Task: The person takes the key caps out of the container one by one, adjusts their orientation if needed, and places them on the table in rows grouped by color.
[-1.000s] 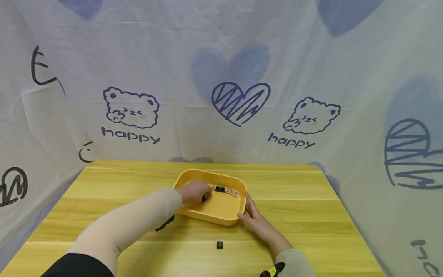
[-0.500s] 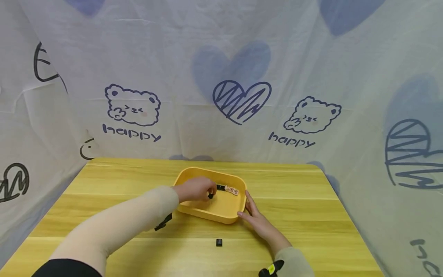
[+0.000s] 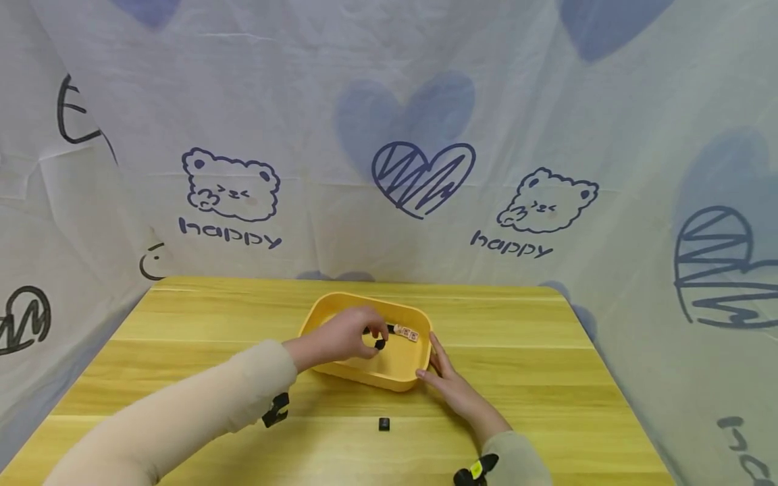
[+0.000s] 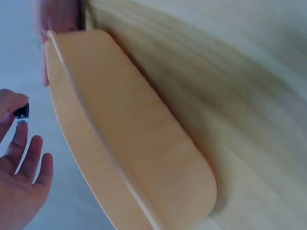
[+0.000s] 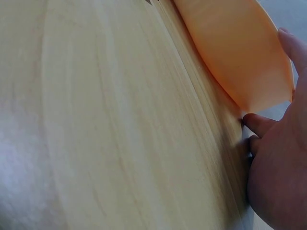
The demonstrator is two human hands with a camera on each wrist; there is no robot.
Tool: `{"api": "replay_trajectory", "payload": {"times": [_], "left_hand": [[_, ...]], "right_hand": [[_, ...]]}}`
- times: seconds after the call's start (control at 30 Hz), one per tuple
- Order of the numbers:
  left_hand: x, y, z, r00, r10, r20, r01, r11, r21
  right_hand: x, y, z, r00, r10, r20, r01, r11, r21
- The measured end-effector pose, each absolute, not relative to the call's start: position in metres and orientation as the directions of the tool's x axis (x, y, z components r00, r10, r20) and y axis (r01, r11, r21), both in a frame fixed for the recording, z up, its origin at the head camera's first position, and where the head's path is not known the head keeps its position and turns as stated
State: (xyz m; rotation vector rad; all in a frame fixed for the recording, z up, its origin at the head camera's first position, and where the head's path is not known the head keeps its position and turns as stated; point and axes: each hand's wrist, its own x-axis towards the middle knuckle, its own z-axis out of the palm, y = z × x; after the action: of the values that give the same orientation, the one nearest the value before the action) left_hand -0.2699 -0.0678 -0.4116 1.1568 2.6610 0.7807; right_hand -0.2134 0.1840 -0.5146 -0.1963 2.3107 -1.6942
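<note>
My left hand [image 3: 343, 337] is over a yellow plastic tray [image 3: 398, 385] and pinches a small black block [image 4: 22, 111] between thumb and forefinger. Its other fingers are spread loosely in the left wrist view. Inside the tray, along the far wall, lies a row of small pieces: black ones [image 3: 391, 329], partly hidden by this hand, and pale tiles [image 3: 406, 332] with reddish marks. My right hand [image 3: 452, 391] holds the tray's right end. Its thumb is at the rim and its fingers are against the outer wall.
Another small black block [image 3: 384, 424] lies on the wood-grain table [image 3: 516, 351] in front of the tray. White cloth [image 3: 328, 223] printed with hearts and bears hangs behind and beside the table. A black strap device [image 3: 276, 410] is at the left sleeve.
The left hand has moved right within the tray, carrying the black block, and its fingers have opened out more into view. The right hand and tray stay nearly still.
</note>
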Motion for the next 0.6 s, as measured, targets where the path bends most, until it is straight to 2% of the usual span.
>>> {"api": "replay_trajectory", "payload": {"times": [0.17,0.43,0.6], "left_hand": [[-0.257,-0.069,-0.415,-0.732,0.675,0.089,0.575,0.542,0.613],[-0.235,-0.072,-0.418,-0.784,0.613,0.098,0.502,0.534,0.68],[-0.218,-0.077,-0.427,-0.792,0.595,0.136,0.492,0.493,0.718]], "right_hand": [[-0.215,0.184,-0.518,-0.957,-0.26,-0.128,0.043,0.308,-0.95],[-0.215,0.183,-0.521,-0.959,-0.254,-0.13,0.05,0.298,-0.953],[-0.215,0.184,-0.523,-0.958,-0.256,-0.128,0.043,0.313,-0.949]]}}
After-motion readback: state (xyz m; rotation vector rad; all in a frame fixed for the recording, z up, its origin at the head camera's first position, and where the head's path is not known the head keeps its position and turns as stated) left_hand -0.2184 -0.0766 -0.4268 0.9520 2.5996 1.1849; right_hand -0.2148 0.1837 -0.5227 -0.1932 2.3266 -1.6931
